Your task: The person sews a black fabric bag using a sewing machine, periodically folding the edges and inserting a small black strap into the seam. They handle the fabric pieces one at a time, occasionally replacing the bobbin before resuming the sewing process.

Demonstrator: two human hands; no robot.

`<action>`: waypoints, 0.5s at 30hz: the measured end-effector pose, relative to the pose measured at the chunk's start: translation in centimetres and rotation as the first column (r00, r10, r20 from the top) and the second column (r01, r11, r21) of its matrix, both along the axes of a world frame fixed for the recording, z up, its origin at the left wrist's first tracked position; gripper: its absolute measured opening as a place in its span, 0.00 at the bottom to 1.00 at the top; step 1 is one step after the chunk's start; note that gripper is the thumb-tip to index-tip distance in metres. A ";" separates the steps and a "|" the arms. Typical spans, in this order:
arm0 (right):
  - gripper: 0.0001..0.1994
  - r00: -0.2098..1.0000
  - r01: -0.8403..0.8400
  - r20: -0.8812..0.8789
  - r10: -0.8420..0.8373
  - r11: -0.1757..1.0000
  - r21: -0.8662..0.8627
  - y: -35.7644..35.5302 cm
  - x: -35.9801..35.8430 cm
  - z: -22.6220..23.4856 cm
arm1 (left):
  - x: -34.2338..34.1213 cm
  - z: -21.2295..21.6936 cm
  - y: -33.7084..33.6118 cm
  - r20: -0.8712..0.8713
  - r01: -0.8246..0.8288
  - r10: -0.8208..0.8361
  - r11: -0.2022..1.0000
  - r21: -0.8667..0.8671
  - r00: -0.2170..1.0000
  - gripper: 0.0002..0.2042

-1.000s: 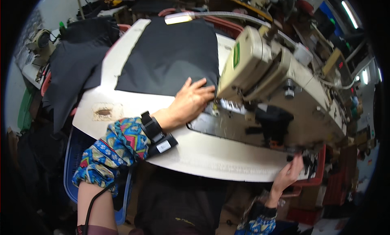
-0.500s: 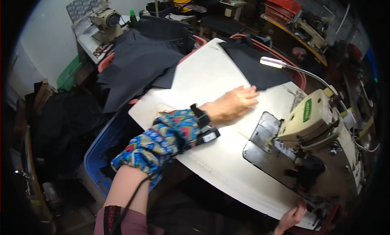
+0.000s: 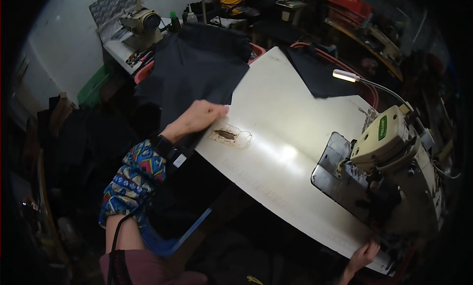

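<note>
My left hand [image 3: 196,120], in a patterned sleeve cover with a black wrist strap, is closed at the right edge of black cloth [image 3: 199,56]. That cloth lies over the left side of the white sewing table [image 3: 276,93]. Its fingertips seem to pinch the cloth, partly hidden by the hand itself. At the table's near right edge, my right hand [image 3: 363,255] rests with fingers curled; what they hold, if anything, is hidden. Beyond it stands a cream sewing machine [image 3: 377,142] with a metal plate [image 3: 329,159].
A lit lamp [image 3: 346,75] on a bent neck reaches over the table. More black cloth [image 3: 320,73] lies in a red basket [image 3: 373,95] behind. A worn hole [image 3: 226,134] marks the tabletop. A blue basket [image 3: 192,231] sits below left. Far back, a person [image 3: 239,1] in yellow sits.
My left hand has moved left from the middle of the table to the black cloth. The cloth now covers the table's left corner. My right hand stays at the near edge.
</note>
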State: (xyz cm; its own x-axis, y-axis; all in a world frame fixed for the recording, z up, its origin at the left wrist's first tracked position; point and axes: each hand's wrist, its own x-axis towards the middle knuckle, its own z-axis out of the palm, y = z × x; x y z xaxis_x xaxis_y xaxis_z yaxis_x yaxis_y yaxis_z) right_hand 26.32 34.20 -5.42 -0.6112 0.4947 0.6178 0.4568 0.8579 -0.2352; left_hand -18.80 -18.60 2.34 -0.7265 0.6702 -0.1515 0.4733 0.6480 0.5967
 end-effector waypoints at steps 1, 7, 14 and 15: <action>0.12 1.000 -0.004 0.001 0.004 0.999 -0.033 -0.1 -0.5 0.1 | -0.1 -0.4 -0.9 -0.260 -0.210 0.216 0.976 0.050 0.941 0.26; 0.20 0.906 -0.424 0.008 0.424 0.905 -0.030 -10.7 -6.2 4.6 | 8.2 -3.8 3.6 -0.666 -0.101 0.024 0.992 -0.077 0.745 0.28; 0.32 0.802 -0.567 0.006 0.597 0.765 -0.304 -19.9 -16.0 6.5 | 20.1 -0.9 7.1 -0.564 0.351 -0.209 0.924 0.154 0.799 0.19; 0.36 0.839 -0.502 -0.031 0.544 0.750 -0.430 -19.7 -17.1 6.1 | 19.9 -1.2 6.0 -0.422 0.323 -0.192 0.909 0.263 0.886 0.15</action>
State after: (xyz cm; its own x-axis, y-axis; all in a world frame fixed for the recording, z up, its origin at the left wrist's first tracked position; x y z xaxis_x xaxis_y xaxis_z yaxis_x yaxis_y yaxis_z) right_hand 9.22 14.54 0.73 -0.8912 0.2713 0.3635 0.0015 0.8031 -0.5958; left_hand 1.10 -12.58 1.14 -0.4778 0.8051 0.3514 0.8274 0.2780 0.4880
